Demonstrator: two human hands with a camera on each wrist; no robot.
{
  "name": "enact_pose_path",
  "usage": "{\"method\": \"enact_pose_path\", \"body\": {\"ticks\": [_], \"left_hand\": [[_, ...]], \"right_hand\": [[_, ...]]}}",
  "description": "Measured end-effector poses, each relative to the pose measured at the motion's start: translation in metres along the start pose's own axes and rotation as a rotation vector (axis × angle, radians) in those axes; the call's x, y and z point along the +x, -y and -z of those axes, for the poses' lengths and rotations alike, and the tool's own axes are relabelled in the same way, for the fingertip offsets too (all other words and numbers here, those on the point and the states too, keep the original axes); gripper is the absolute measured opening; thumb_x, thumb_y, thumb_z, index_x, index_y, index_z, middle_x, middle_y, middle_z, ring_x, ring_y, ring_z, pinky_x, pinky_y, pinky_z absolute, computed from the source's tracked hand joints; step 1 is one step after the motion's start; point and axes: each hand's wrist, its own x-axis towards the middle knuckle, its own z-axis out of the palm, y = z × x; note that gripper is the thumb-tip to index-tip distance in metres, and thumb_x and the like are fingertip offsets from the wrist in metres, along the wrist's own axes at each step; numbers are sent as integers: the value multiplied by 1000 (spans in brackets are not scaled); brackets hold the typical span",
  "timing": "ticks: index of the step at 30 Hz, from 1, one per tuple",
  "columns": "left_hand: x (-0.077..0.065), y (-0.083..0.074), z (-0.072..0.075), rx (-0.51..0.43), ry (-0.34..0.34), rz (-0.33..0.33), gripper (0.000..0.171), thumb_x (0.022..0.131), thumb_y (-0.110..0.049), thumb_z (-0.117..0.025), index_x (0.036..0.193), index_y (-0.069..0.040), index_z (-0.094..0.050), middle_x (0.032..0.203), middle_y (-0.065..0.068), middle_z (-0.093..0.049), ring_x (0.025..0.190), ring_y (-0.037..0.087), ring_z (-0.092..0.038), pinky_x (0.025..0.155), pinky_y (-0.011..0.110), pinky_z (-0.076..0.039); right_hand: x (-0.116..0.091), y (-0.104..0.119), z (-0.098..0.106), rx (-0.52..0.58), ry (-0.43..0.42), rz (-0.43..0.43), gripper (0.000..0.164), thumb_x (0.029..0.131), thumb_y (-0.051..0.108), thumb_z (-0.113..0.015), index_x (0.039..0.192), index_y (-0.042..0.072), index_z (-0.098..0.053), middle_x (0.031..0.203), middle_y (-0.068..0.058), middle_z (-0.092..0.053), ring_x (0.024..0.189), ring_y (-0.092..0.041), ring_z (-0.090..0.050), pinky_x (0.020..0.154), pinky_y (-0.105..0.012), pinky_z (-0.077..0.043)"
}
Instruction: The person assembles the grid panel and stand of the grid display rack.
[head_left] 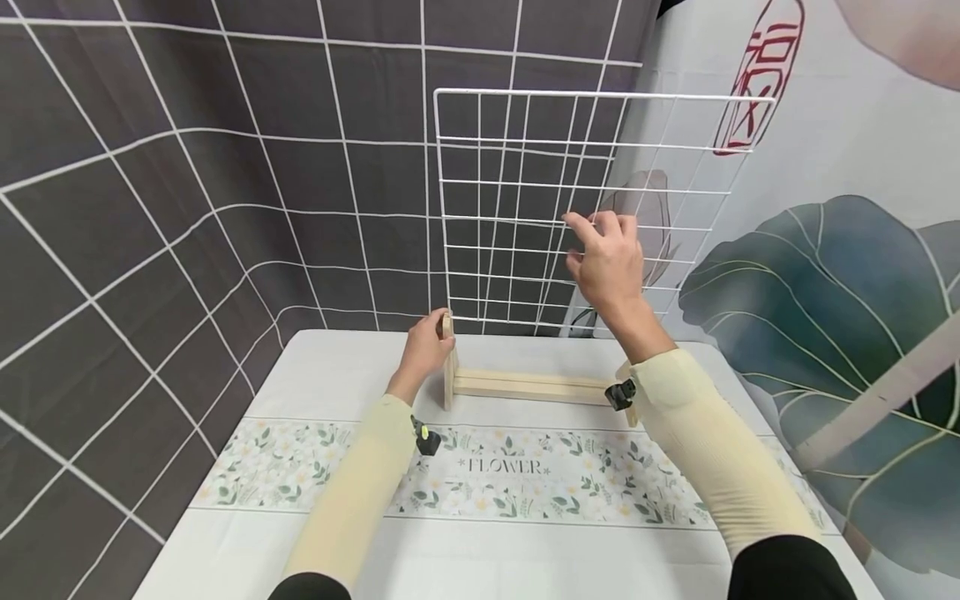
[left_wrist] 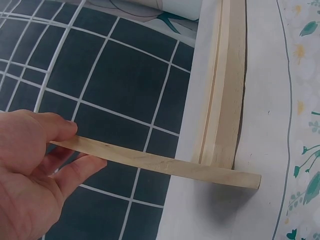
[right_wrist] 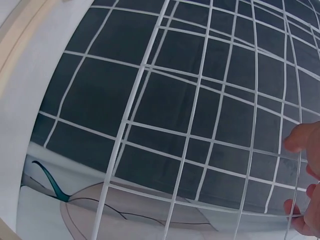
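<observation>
Two cream sleeves (head_left: 352,500) with black fabric (head_left: 791,571) at their near ends reach forward, and two small black devices (head_left: 427,442) sit at the wrists, one on each. Two hands are at work on two things: one white wire grid and one wooden stand. The left hand (head_left: 426,348) pinches the upper end of the stand's left end board (head_left: 449,371) between thumb and fingers. The right hand (head_left: 611,260), its fingers bent, grips the wires of the wire grid (head_left: 491,181) a little right of the grid's middle.

The wooden stand (head_left: 532,388) rests on the counter (head_left: 330,367), its single grooved crossbar running between two end boards; the right one is partly hidden by the right wrist. One white cover lies over the counter, bearing one flowered band (head_left: 300,462) with the word FLOWER. Two hangings rise behind: one dark cloth (head_left: 97,233) with white lines at the left and back, one pale cloth (head_left: 862,150) with large leaves and a red seal at the right.

A white strip separates the crossbar from the band, and the far counter edge runs just behind the stand. White surface extends to both sides of it. The grid's lower edge is apart from the crossbar, above it; whether its left corner touches the end board I cannot tell.
</observation>
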Motion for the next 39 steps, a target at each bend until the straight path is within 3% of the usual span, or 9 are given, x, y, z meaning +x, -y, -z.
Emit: {"method": "enact_pose_path", "body": {"ticks": [8, 39], "left_hand": [[-1, 0, 1, -5, -1, -3, 59, 96, -7, -62, 152, -6, -44, 134, 21, -62, 118, 34, -64, 104, 45, -53], [1, 4, -2, -18, -33, -39, 58, 94, -6, -64, 149, -6, -48, 130, 22, -64, 114, 35, -66, 101, 45, -54]], "right_hand": [[-6, 0, -3, -11, 68, -3, 48, 84, 6, -73, 131, 17, -66, 118, -21, -61, 112, -43, -52, 81, -57, -53], [-30, -7, -24, -22, 117, -33, 49, 84, 7, -76, 131, 17, -66, 116, -20, -62, 111, -42, -54, 79, -56, -56]]}}
